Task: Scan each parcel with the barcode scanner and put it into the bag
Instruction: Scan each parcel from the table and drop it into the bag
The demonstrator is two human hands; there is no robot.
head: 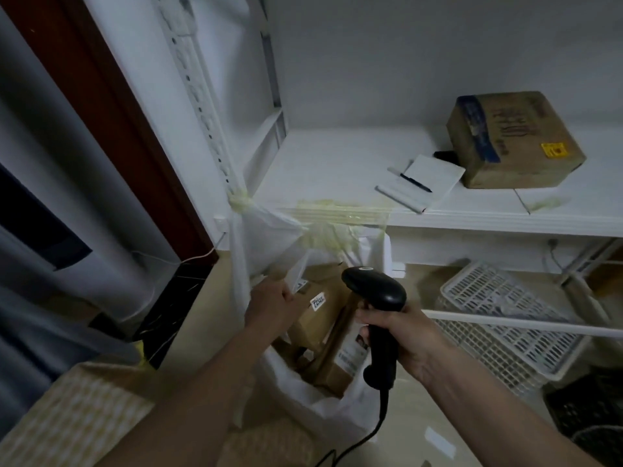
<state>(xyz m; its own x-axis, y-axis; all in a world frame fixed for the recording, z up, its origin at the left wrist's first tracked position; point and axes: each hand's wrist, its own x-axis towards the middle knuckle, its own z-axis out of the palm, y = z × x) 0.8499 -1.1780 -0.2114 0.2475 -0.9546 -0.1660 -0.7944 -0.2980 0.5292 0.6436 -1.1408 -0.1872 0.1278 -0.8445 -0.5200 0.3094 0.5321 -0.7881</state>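
Right grip (401, 335) round one scanner (377, 298), one shelf parcel (512, 139)

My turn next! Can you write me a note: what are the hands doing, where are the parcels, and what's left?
Right hand grips the barcode scanner, held above the bag.
Left hand is at the bag's mouth, holding a small parcel going in.
Done: several cardboard parcels already lie in the bag.
Left: one cardboard box sits on the white shelf, beside a notebook and pen. Scan it, then bag it.
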